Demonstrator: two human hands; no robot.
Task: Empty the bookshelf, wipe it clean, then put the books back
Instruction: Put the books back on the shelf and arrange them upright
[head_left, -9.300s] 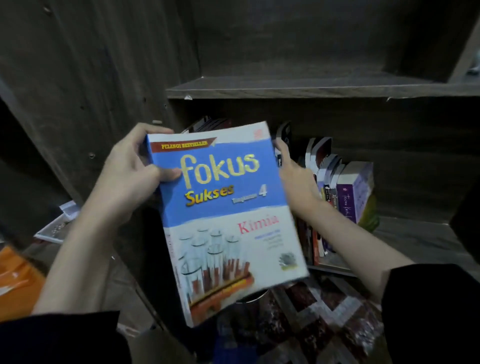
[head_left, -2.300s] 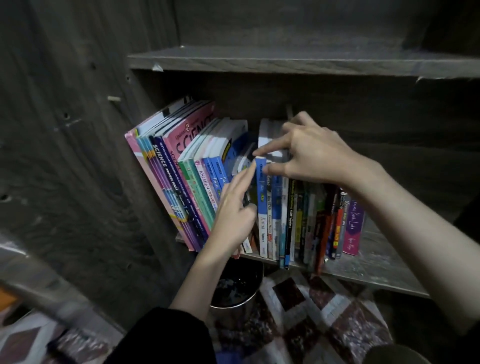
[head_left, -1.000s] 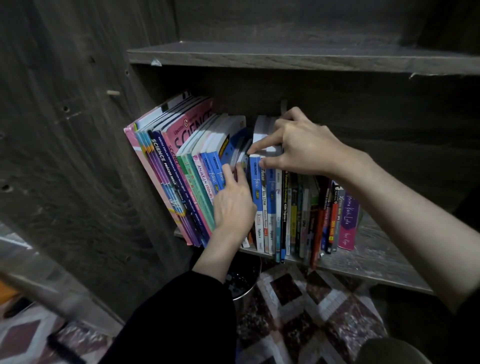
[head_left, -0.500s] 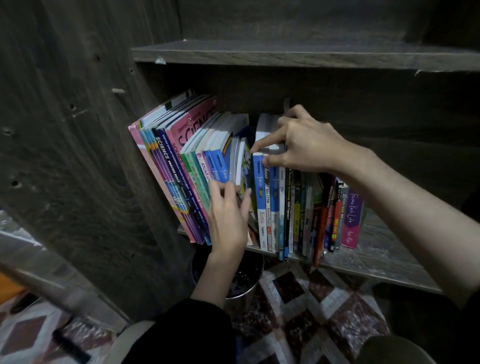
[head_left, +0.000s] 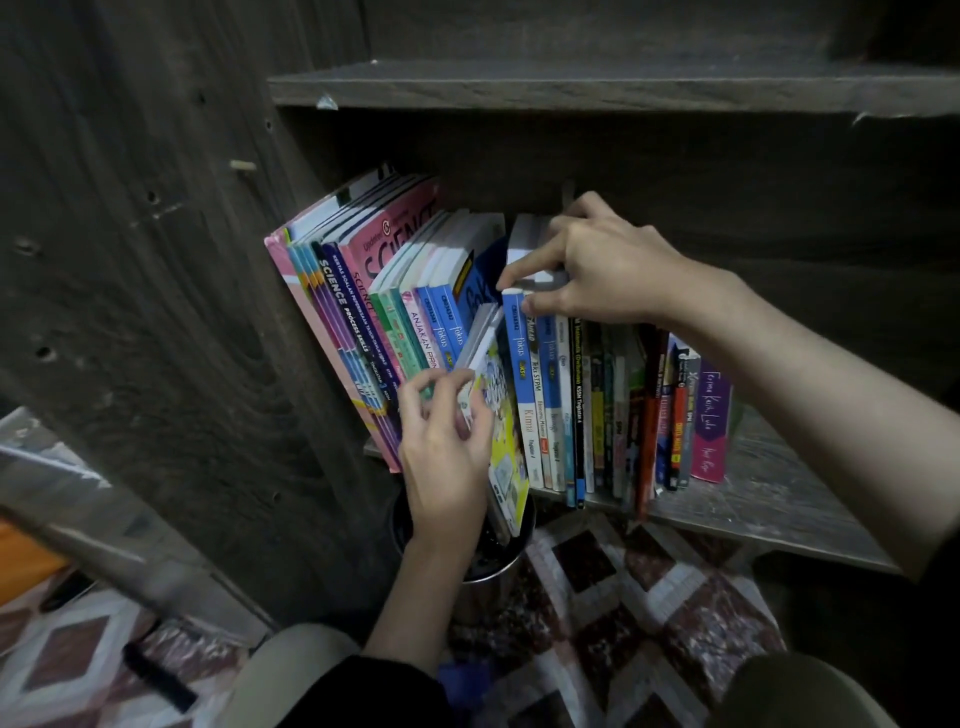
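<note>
booklet (head_left: 501, 415) tilted btwn books (head_left: 597, 405), metal bin (head_left: 488, 592) below

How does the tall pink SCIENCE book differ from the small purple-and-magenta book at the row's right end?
The tall pink SCIENCE book rises well above the small purple-and-magenta book. The SCIENCE book leans left with its neighbours; the purple one stands nearly upright. The SCIENCE book shows part of its front cover; the purple one shows mainly its spine. Both stand on the same wooden shelf.
</note>
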